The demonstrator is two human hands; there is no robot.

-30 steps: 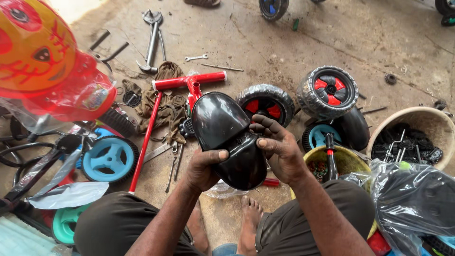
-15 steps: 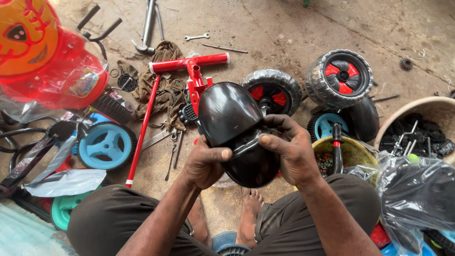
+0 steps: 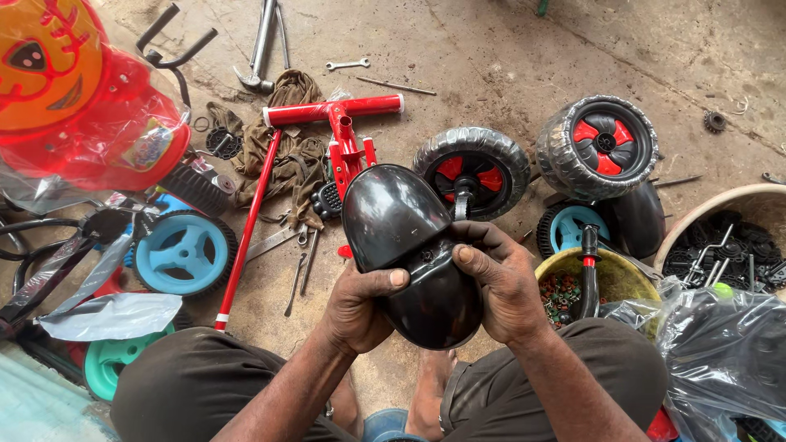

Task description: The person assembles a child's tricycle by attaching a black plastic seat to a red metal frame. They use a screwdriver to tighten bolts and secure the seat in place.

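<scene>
Two bare hands are gripping a glossy black plastic seat [image 3: 409, 245] above the person's lap, in the single head view looking straight down. The left hand [image 3: 356, 307] is wrapping the seat's near left edge with its thumb lying across the top, and the right hand [image 3: 499, 282] is closing over the right side, fingers curled onto the middle seam — both are holding the seat, neither is spread wide. The seat is tilting with its rounded end away from the person.

Underneath, a rough concrete floor [image 3: 508, 57] is showing stains, dust and scuffs. A red tricycle frame [image 3: 327, 123] is lying on it just beyond the seat, resting partly on a brown rag [image 3: 286, 147]. Two black wheels with red hubs are sitting to the right — one [image 3: 477, 170] just behind the seat, the other [image 3: 599, 146] further right. A blue wheel [image 3: 183, 252] is lying flat at the left, near a red and orange plastic toy body [image 3: 82, 98] wrapped in clear film. A hammer [image 3: 258, 49] and a small spanner [image 3: 348, 64] are lying at the far edge. At the right, a yellow bowl of small parts [image 3: 614, 278] is standing beside the right knee, with a beige tub of black hardware [image 3: 720, 237] beyond it.
</scene>
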